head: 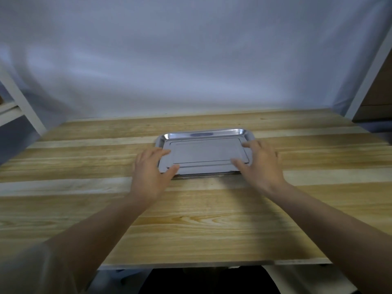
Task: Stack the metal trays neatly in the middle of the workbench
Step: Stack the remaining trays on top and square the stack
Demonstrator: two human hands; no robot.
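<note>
A stack of shiny rectangular metal trays [203, 151] lies flat near the middle of the wooden workbench [191, 219]. Several thin rims show at the stack's near edge. My left hand [150, 170] is at the stack's near left corner, fingers spread, thumb over the front rim. My right hand [261, 164] is at the near right corner, fingers apart, fingertips over the top tray's right rim. Neither hand is closed around a tray. Whether the fingertips touch the metal is unclear.
A white cloth backdrop [191, 60] hangs behind the bench. White frame posts stand at the far left [23, 107] and far right [369, 73]. The bench's front edge [191, 264] runs close to my body.
</note>
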